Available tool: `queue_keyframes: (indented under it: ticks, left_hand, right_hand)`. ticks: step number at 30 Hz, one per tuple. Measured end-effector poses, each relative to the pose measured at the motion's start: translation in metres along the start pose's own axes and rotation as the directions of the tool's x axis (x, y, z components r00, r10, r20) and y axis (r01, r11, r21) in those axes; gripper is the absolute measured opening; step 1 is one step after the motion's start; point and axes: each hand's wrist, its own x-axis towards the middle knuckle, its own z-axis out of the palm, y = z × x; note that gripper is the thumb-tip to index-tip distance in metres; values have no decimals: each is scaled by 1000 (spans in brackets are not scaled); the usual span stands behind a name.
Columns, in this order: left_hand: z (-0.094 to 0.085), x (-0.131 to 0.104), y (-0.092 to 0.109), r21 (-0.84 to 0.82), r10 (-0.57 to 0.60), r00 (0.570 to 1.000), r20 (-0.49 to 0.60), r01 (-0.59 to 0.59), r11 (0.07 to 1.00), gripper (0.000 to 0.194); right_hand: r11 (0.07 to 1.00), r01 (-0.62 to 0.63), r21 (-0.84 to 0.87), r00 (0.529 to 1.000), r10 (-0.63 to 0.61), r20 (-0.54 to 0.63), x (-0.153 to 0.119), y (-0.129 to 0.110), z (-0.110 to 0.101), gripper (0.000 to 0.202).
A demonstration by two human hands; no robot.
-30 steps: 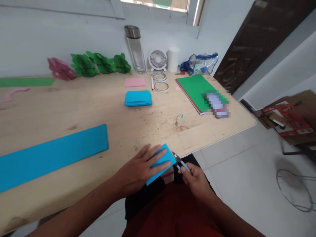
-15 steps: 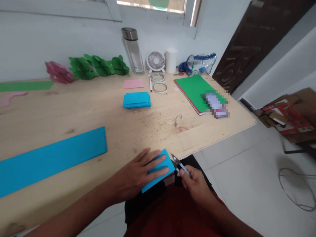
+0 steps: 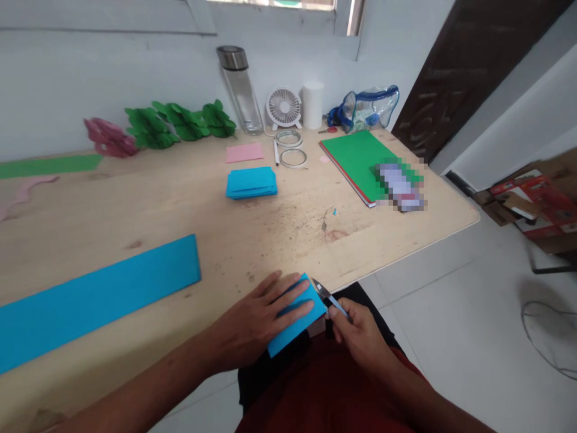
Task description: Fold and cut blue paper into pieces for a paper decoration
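My left hand (image 3: 256, 319) lies over a folded piece of blue paper (image 3: 295, 332) at the table's near edge. Its fingers stretch across the top of the paper; the thumb is hidden, apparently beneath. In my right hand (image 3: 358, 328) is a pair of thread snips (image 3: 332, 297), gripped between thumb and fingers. The upper blade lies along the paper's right-hand short edge, and the lower blade is mostly out of sight. Farther back sits a stack of blue paper pieces (image 3: 251, 182). A long blue paper strip (image 3: 135, 273) is on the left.
Along the wall stand green paper leaves (image 3: 184, 123), a pink paper flower (image 3: 109, 137), a glass bottle (image 3: 243, 99), a small fan (image 3: 283, 107) and a clear pouch (image 3: 372, 111). Tape rolls (image 3: 293, 157), a pen (image 3: 276, 152) and green sheets (image 3: 356, 156) lie nearer.
The blades of the snips, spread apart before, have come closer together at the paper's edge. My left hand keeps its hold on the paper. The whole view has shifted slightly.
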Motion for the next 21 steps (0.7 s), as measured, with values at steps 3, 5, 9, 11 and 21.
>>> queue_keyframes:
  ticks: [3,5,9,11,21]
  left_hand:
    - [0,0,-3,-7,15,1000,-8,-15,1000,64]
    - [0,1,-4,-14,30,999,-11,-31,999,64]
    - [1,1,-5,-21,32,999,-15,-32,999,61]
    - [1,2,-5,-23,36,999,-18,-36,999,60]
    - [-1,0,-7,-36,44,999,4,-44,998,62]
  right_hand:
    - [1000,-7,-14,1000,7,-2,0,-1,0,34]
    - [1000,-14,-12,1000,14,-5,0,-2,0,34]
    - [1000,-13,-10,1000,13,2,2,-4,2,36]
    - [1000,-8,-7,1000,8,5,3,-4,1,38]
    - [998,9,63,986,2,-169,6,-2,-16,35]
